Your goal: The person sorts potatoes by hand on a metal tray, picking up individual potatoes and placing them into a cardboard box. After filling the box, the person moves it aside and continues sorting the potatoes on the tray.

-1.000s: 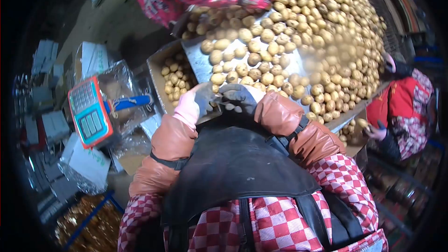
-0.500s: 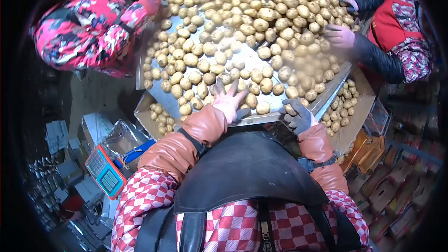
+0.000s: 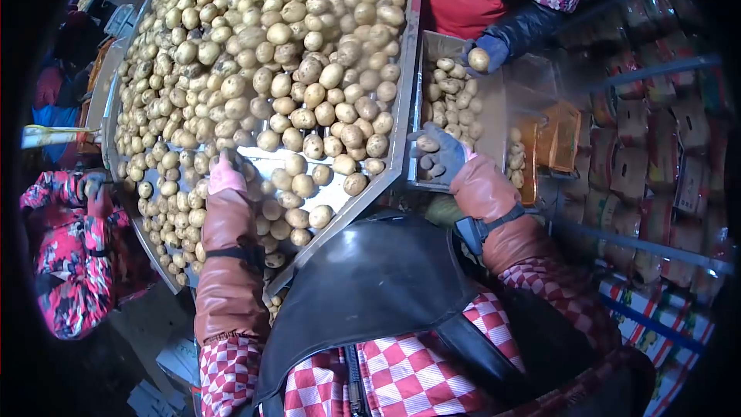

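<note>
My left hand (image 3: 226, 175), in a pink glove with a grey palm side, reaches into the potatoes (image 3: 297, 11) piled on the metal sorting table (image 3: 315, 193). Its fingers are mostly hidden among them. My right hand (image 3: 448, 158), in a grey and pink glove, is closed round a potato (image 3: 426, 143). It is beside the table's right edge, at the near end of a cardboard box (image 3: 494, 112) that holds more potatoes.
On the right, a co-worker's gloved hand (image 3: 488, 54) holds a potato over the box. Another person in pink camouflage (image 3: 73, 262) stands at the left. Orange crates (image 3: 557, 135) and stacked cartons (image 3: 629, 139) are to the right.
My view has turned right, bringing the cardboard box beside my right hand, which still holds a potato. My left hand, spread before, now has its fingers down among the potatoes.
</note>
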Tool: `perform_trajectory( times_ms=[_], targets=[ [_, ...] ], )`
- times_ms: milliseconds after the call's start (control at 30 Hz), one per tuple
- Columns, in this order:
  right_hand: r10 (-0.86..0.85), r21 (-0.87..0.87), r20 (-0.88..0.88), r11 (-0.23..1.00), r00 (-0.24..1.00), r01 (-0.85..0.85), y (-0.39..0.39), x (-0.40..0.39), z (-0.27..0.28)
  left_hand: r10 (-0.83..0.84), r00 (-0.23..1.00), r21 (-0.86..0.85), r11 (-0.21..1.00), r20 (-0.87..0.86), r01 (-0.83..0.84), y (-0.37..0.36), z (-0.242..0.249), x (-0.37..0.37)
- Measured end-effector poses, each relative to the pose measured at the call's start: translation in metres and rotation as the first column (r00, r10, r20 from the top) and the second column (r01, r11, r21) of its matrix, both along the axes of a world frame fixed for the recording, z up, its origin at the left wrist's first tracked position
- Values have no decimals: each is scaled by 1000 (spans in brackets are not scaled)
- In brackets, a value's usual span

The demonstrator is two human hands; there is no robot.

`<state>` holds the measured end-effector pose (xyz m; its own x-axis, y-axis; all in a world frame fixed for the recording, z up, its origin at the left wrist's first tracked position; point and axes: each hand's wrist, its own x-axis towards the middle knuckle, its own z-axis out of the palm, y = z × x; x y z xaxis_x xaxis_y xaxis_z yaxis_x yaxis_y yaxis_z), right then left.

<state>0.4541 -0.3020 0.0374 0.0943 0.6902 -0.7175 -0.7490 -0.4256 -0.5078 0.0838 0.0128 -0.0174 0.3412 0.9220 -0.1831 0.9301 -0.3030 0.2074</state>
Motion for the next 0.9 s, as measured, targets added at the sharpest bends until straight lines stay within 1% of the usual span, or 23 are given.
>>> perform_trajectory(
  times_ms=[33, 100, 133, 200, 233, 267, 300, 333, 367, 400, 433, 467, 533, 567, 600, 633, 667, 700, 733, 767, 800, 867, 900],
  targets=[
    [8, -57, -11, 998, 1000, -9, -3, 11, -1, 5, 1000, 3, 1000, 0, -5, 6, -1, 5],
    [4, -48, 19, 999, 1000, -3, -16, 29, -15, 134, 982, -137, 979, -133, -152, 21, -4, 16],
    [-3, -47, 45, 999, 999, 5, -24, 38, -19, 145, 979, -136, 977, -143, -164, 22, 0, 24],
    [-18, -123, 229, 991, 973, 47, -26, 50, 20, 94, 983, -178, 976, -156, -122, 16, 12, 30],
    [-167, -94, -27, 982, 986, 164, -45, 84, 4, 111, 983, -122, 984, -148, -130, 13, 5, 25],
    [-393, -105, 126, 908, 911, 406, -41, 84, 24, 119, 984, -67, 989, -136, -129, 14, -11, 22],
    [-371, 88, -101, 921, 923, 379, -89, 166, -47, 162, 980, -97, 980, -112, -173, 22, -23, 18],
    [-456, 125, -105, 876, 884, 467, -113, 221, -69, 202, 976, -130, 969, -86, -212, 28, -30, 14],
    [-321, 550, 178, 816, 930, 176, -142, 274, -95, 146, 988, -198, 968, -40, -151, 31, -25, 10],
    [-383, 412, 800, 910, 461, 43, -153, 316, -92, 92, 996, -262, 961, 15, -85, 30, -14, 8],
    [-191, 216, 940, 975, -284, 58, -154, 335, -89, 107, 994, -221, 970, 17, -100, 21, 3, 12],
    [-193, 215, 941, 975, -279, 52, -148, 329, -84, 100, 995, -47, 994, -30, -101, 13, 6, 11],
    [-32, 23, 994, 996, -103, -86, -139, 307, -72, 191, 974, -71, 980, 121, -184, -15, 30, 11],
    [64, -68, 998, 983, -29, -171, -129, 295, -65, 244, 954, -262, 945, 175, -193, -33, 50, 12],
    [71, -76, 997, 981, -34, -179, -119, 281, -71, 165, 964, -204, 971, 206, -123, -56, 45, 9],
    [-410, 440, 786, 897, 463, 47, -100, 263, -81, 63, 965, -224, 975, 256, -4, -81, 56, 12],
    [-725, 665, 165, 582, 669, 467, -83, 246, -87, -118, 956, -193, 966, 270, 174, -98, 45, 10],
    [-689, 597, -47, 560, 723, 574, -74, 274, -142, -201, 952, -304, 914, 232, 268, -113, 62, 20],
    [-654, 491, -264, 542, 709, 682, -68, 305, -199, -289, 929, -283, 894, 230, 348, -121, 46, 19],
    [-381, 621, -194, 666, 904, 414, -36, 245, -136, -306, 917, -211, 908, 258, 362, -116, 28, 18],
    [-90, 740, -22, 668, 996, 77, 11, 161, -45, -324, 902, -139, 917, 285, 373, -106, 16, 18],
    [-99, 420, 272, 907, 957, -26, 77, 94, -52, -117, 950, -162, 972, 290, 169, -76, 23, 17],
    [-77, 214, 260, 977, 963, 21, 100, 26, -9, -42, 931, -140, 985, 364, 100, -65, 22, 11]
  ],
)
